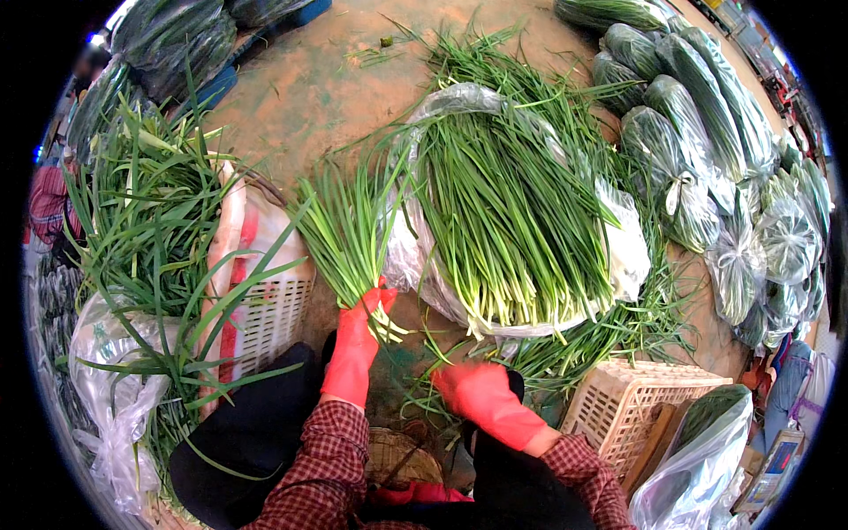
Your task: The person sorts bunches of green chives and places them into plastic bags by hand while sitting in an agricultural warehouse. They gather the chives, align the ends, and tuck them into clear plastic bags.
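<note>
My left hand point(358, 331), in a red rubber glove, is closed around a bunch of garlic chives point(340, 234). Their pale stem ends stick out by the thumb, and the green leaves fan away from me. In front of me, a large heap of garlic chives point(512, 212) lies in an open clear plastic bag point(415, 230), pale ends toward me. My right hand point(481, 393), gloved in red too, is over the near side, below the bag's edge and apart from the bunch. Motion smears its fingers, so I cannot tell whether they hold anything.
Left of me stands a white plastic crate point(274, 305), with loose long leaves point(150, 212) heaped beside it. A cream crate point(618, 389) is at right. Filled plastic bags of greens point(680, 141) line the far right. Loose chives point(592, 340) litter the floor around the open bag.
</note>
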